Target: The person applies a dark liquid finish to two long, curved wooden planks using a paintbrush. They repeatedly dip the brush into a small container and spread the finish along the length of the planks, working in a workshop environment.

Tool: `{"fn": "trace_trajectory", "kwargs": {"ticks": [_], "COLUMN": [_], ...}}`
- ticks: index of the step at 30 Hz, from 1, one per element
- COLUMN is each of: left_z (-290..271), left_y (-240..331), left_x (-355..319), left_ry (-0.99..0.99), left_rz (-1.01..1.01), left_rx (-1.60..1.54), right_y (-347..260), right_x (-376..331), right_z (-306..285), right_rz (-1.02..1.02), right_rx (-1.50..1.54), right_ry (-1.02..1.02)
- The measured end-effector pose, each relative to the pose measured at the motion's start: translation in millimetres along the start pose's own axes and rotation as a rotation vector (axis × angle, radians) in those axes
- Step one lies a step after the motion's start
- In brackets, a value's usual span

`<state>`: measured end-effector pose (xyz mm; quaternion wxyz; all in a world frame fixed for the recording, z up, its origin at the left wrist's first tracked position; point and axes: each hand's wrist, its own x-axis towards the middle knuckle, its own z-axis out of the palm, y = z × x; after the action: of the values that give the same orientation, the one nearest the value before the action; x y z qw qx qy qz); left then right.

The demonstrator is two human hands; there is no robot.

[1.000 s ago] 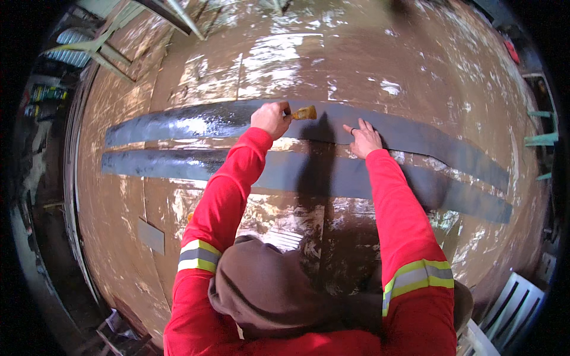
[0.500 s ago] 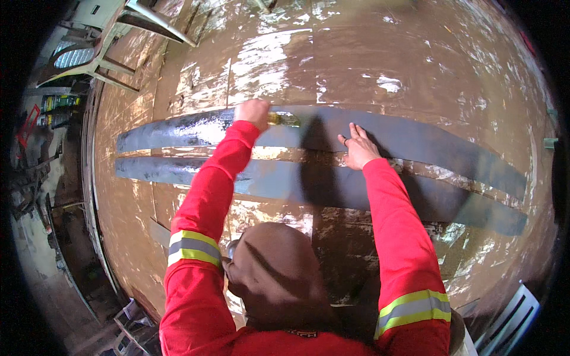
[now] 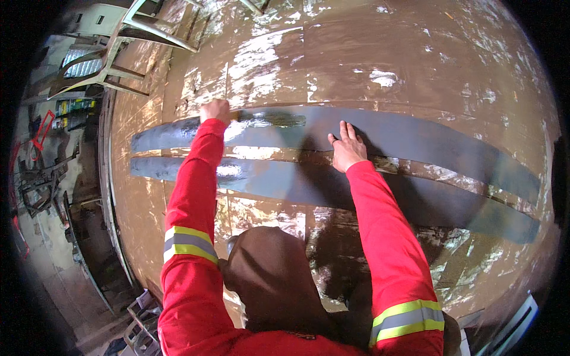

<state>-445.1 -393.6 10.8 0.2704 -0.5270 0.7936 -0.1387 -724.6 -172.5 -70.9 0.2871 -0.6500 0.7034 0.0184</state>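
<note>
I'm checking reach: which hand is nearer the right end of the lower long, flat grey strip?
Right: the right hand is left of the lower strip's end, over the upper long grey strip; the left hand is farther left.

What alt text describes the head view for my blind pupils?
A person's left hand grips a mostly hidden brush over the upper of two long grey strips, partly glossy, on a brown-smeared surface. The right hand lies open across its near edge.
</note>
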Motion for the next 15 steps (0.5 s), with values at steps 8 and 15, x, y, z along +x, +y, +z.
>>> {"fn": "trace_trajectory", "kwargs": {"ticks": [8,15], "left_z": [-45.6,-0.7], "left_y": [76.1,0.8], "left_x": [21.1,15.7], "left_ry": [-0.019,-0.127], "left_rz": [0.317,0.014], "left_rx": [-0.513,0.118], "right_y": [7.1,0.7], "right_x": [1.9,-1.1], "right_z": [6.5,4.2], "right_rz": [0.001,0.023], "right_rx": [0.052,0.075], "right_ry": [0.018,0.044]}}
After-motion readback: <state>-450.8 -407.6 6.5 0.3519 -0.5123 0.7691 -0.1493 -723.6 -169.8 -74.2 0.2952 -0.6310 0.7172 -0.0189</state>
